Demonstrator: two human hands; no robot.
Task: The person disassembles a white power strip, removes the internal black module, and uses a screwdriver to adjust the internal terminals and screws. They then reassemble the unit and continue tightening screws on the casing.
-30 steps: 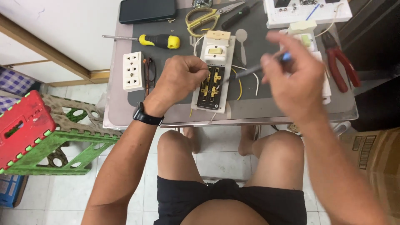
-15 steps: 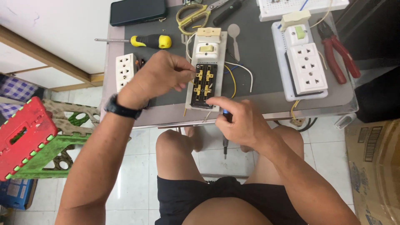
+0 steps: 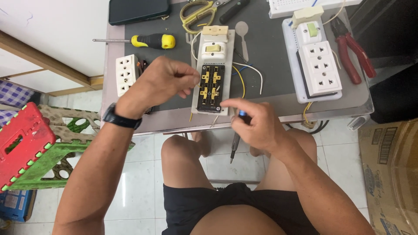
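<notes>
A white switch-and-socket board [image 3: 212, 78] lies on the grey table [image 3: 270, 56] with its black back and brass contacts showing and yellow and white wires beside it. My left hand [image 3: 161, 82], a black watch on its wrist, hovers at the board's left edge with thumb and fingers pinched together; whether anything small sits between them is not visible. My right hand [image 3: 254, 124] is at the table's front edge, just below the board. It grips a small blue-handled screwdriver [image 3: 234, 146] whose tip points down toward my knees.
On the table are a yellow-and-black screwdriver [image 3: 152, 41], a loose white socket [image 3: 126, 72], yellow scissors [image 3: 198, 11], a dark phone [image 3: 139, 9], a second white socket board [image 3: 320, 65] and red pliers [image 3: 350, 48]. A red-and-green stool [image 3: 26, 148] stands at left, a cardboard box [image 3: 392, 169] at right.
My right hand came down from above the table's right side to the front edge, and the screwdriver now points downward. My left hand stayed by the board, fingers pinched.
</notes>
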